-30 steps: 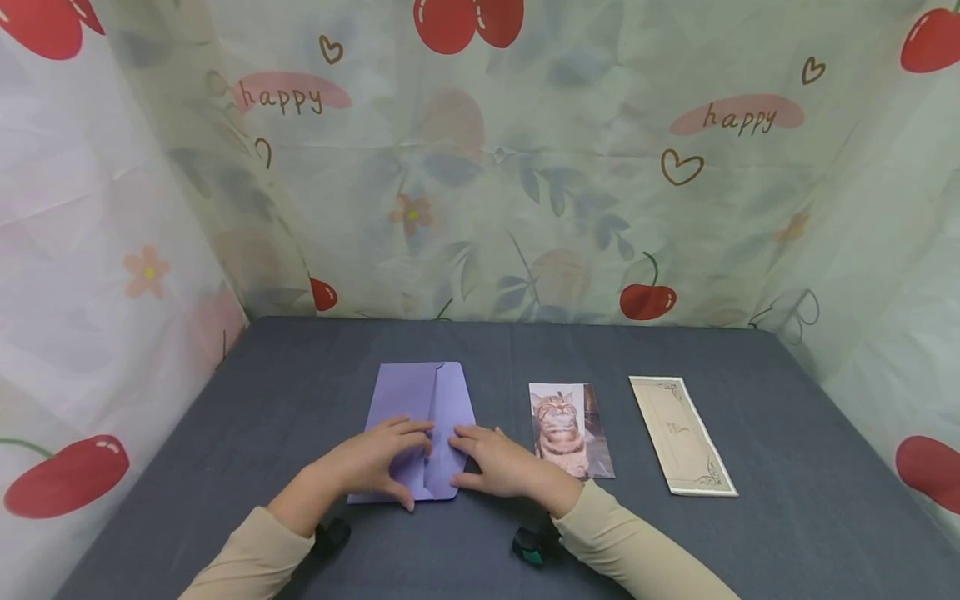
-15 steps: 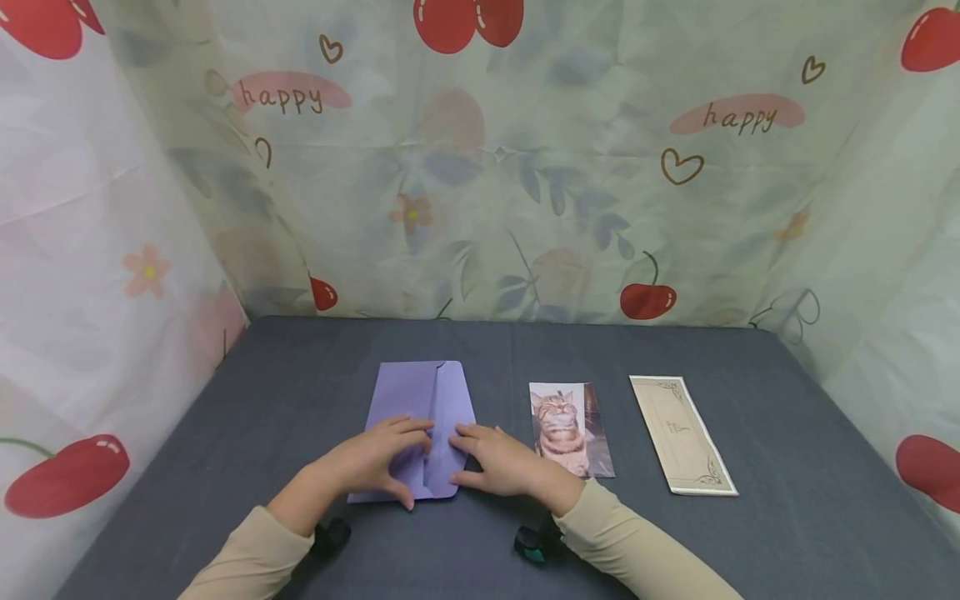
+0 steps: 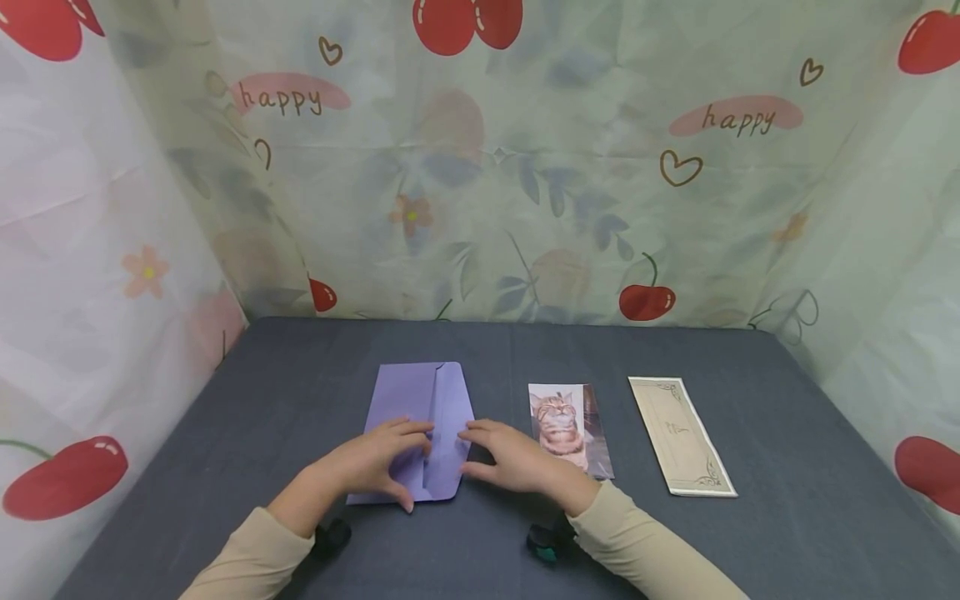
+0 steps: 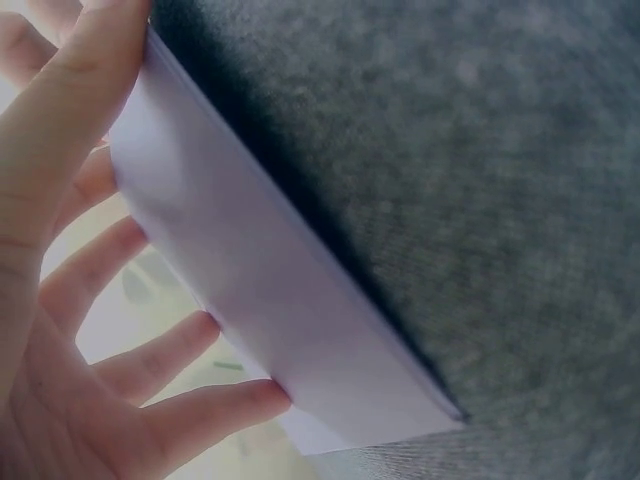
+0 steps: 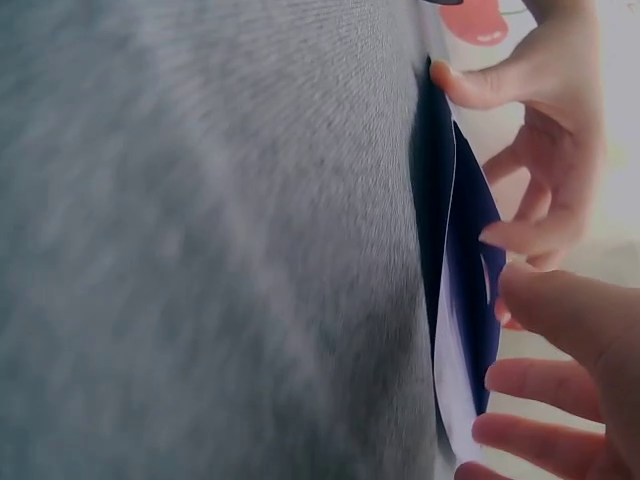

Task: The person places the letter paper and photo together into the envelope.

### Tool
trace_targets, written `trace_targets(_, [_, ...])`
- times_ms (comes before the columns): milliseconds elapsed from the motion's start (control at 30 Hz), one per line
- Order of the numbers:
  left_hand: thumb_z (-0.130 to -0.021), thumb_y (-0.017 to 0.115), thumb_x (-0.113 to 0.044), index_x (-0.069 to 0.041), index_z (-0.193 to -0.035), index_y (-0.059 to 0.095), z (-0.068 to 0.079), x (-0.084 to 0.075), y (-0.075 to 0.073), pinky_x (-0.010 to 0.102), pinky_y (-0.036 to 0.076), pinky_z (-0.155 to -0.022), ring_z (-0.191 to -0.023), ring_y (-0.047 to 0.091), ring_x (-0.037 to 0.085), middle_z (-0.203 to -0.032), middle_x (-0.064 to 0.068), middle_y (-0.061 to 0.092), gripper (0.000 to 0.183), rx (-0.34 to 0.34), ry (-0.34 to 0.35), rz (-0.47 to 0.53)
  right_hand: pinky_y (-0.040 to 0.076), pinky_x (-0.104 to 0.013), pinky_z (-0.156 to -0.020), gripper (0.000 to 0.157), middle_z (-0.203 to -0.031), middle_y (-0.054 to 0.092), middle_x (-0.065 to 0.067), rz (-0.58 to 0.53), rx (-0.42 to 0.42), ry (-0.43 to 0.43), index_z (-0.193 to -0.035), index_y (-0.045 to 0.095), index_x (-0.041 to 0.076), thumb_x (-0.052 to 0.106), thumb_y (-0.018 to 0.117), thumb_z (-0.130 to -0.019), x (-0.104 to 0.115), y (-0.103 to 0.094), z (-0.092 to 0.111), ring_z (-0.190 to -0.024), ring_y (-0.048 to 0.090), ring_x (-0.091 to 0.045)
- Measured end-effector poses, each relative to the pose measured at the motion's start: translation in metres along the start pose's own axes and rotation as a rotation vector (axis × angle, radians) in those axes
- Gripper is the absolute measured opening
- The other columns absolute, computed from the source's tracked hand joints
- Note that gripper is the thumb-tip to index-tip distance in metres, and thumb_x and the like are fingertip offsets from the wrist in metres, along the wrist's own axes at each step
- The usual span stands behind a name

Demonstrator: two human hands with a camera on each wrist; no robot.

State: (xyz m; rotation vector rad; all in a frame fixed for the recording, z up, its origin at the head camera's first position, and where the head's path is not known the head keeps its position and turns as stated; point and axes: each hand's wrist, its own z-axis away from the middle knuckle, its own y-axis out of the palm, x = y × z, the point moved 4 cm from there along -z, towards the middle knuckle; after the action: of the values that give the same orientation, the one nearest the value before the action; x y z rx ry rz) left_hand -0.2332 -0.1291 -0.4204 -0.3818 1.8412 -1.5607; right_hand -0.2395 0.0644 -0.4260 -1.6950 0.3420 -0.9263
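A purple envelope (image 3: 405, 390) lies on the dark table, its long flap (image 3: 452, 400) along the right side. My left hand (image 3: 367, 458) rests on its lower part with spread fingers, the thumb at the near edge. In the left wrist view, fingertips touch the envelope (image 4: 240, 260). My right hand (image 3: 513, 458) is at the envelope's right edge, its fingers loosely bent and gripping nothing. The right wrist view shows the envelope (image 5: 470, 260) edge-on with a narrow gap between its layers; whether the right fingertips touch it, I cannot tell.
A cat photo (image 3: 558, 425) lies to the right, partly behind my right wrist. Beyond it is a long beige card (image 3: 682, 437) with ornate corners. Patterned cloth (image 3: 495, 200) hangs behind the table (image 3: 510, 350). Small dark devices (image 3: 543, 543) sit under both wrists.
My right hand has drawn slightly right, from on the flap to the envelope's right edge. The left hand and the envelope have stayed in place.
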Motion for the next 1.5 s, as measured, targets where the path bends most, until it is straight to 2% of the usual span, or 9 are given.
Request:
trace_targets(500, [-0.061, 0.082, -0.042, -0.014, -0.102, 0.056, 0.001, -0.003, -0.001, 0.055, 0.035, -0.105, -0.127, 0.043, 0.044, -0.138, 0.015, 0.049, 0.056, 0.006, -0.012, 0.014, 0.045, -0.043, -0.099, 0.040, -0.124, 0.061, -0.012, -0.063, -0.170, 0.029, -0.122, 0.059, 0.003, 0.026, 0.061, -0.089, -0.028, -0.021, 0.031, -0.117, 0.056, -0.026])
trace_targets(600, [-0.060, 0.083, -0.041, -0.013, -0.102, 0.056, 0.002, -0.004, -0.001, 0.055, 0.035, -0.105, -0.127, 0.043, 0.044, -0.138, 0.015, 0.049, 0.056, 0.000, -0.008, 0.011, 0.052, -0.033, -0.084, 0.038, -0.114, 0.065, -0.011, -0.083, -0.211, 0.041, -0.119, 0.060, 0.002, 0.024, 0.063, -0.088, -0.036, -0.026, 0.038, -0.094, 0.062, -0.021])
trace_targets(700, [-0.060, 0.082, -0.041, -0.013, -0.102, 0.057, 0.002, -0.003, -0.002, 0.054, 0.036, -0.105, -0.127, 0.043, 0.044, -0.138, 0.015, 0.049, 0.056, -0.003, -0.005, 0.007, 0.051, -0.027, -0.073, 0.036, -0.103, 0.066, -0.010, -0.115, -0.252, 0.056, -0.117, 0.061, 0.001, 0.020, 0.065, -0.086, -0.045, -0.031, 0.046, -0.078, 0.059, -0.016])
trace_targets(767, [-0.060, 0.082, -0.041, -0.013, -0.102, 0.057, 0.002, -0.003, -0.002, 0.054, 0.035, -0.106, -0.127, 0.044, 0.044, -0.138, 0.015, 0.049, 0.056, -0.005, -0.001, 0.006, 0.053, -0.029, -0.076, 0.035, -0.102, 0.067, -0.012, -0.155, -0.277, 0.064, -0.116, 0.061, 0.000, 0.017, 0.066, -0.085, -0.050, -0.034, 0.051, -0.080, 0.061, -0.018])
trace_targets(867, [-0.060, 0.082, -0.041, -0.013, -0.102, 0.057, 0.002, -0.003, -0.002, 0.054, 0.035, -0.106, -0.127, 0.044, 0.043, -0.137, 0.015, 0.049, 0.056, -0.008, 0.004, 0.005, 0.053, -0.040, -0.087, 0.035, -0.111, 0.066, -0.016, -0.184, -0.319, 0.082, -0.116, 0.061, -0.002, 0.013, 0.066, -0.084, -0.058, -0.038, 0.058, -0.099, 0.065, -0.026])
trace_targets(900, [-0.060, 0.082, -0.041, -0.013, -0.101, 0.057, 0.002, -0.003, -0.002, 0.054, 0.035, -0.106, -0.127, 0.044, 0.043, -0.137, 0.015, 0.049, 0.056, -0.009, 0.004, 0.006, 0.054, -0.042, -0.086, 0.035, -0.114, 0.066, -0.017, -0.192, -0.329, 0.093, -0.116, 0.061, -0.003, 0.011, 0.066, -0.084, -0.061, -0.039, 0.060, -0.103, 0.064, -0.029])
trace_targets(1067, [-0.060, 0.083, -0.041, -0.014, -0.102, 0.057, 0.002, -0.003, -0.002, 0.054, 0.036, -0.105, -0.127, 0.043, 0.044, -0.138, 0.016, 0.049, 0.057, -0.020, 0.007, 0.010, 0.056, -0.043, -0.078, 0.035, -0.111, 0.066, -0.019, -0.191, -0.373, 0.182, -0.115, 0.061, -0.004, 0.010, 0.067, -0.083, -0.077, -0.044, 0.073, -0.095, 0.066, -0.031])
trace_targets(1300, [-0.059, 0.083, -0.041, -0.013, -0.102, 0.057, 0.002, -0.004, -0.002, 0.054, 0.036, -0.105, -0.126, 0.044, 0.044, -0.137, 0.015, 0.050, 0.057, -0.027, 0.010, 0.010, 0.057, -0.040, -0.076, 0.036, -0.108, 0.065, -0.020, -0.194, -0.420, 0.352, -0.116, 0.060, -0.002, 0.012, 0.067, -0.084, -0.103, -0.050, 0.088, -0.092, 0.065, -0.030])
trace_targets(1500, [-0.059, 0.083, -0.041, -0.013, -0.102, 0.057, 0.002, -0.004, -0.003, 0.054, 0.037, -0.104, -0.126, 0.045, 0.044, -0.137, 0.015, 0.050, 0.057, -0.022, 0.008, 0.008, 0.057, -0.039, -0.074, 0.038, -0.110, 0.065, -0.024, -0.223, -0.469, 0.439, -0.115, 0.059, -0.005, 0.010, 0.069, -0.082, -0.116, -0.054, 0.096, -0.093, 0.066, -0.034])
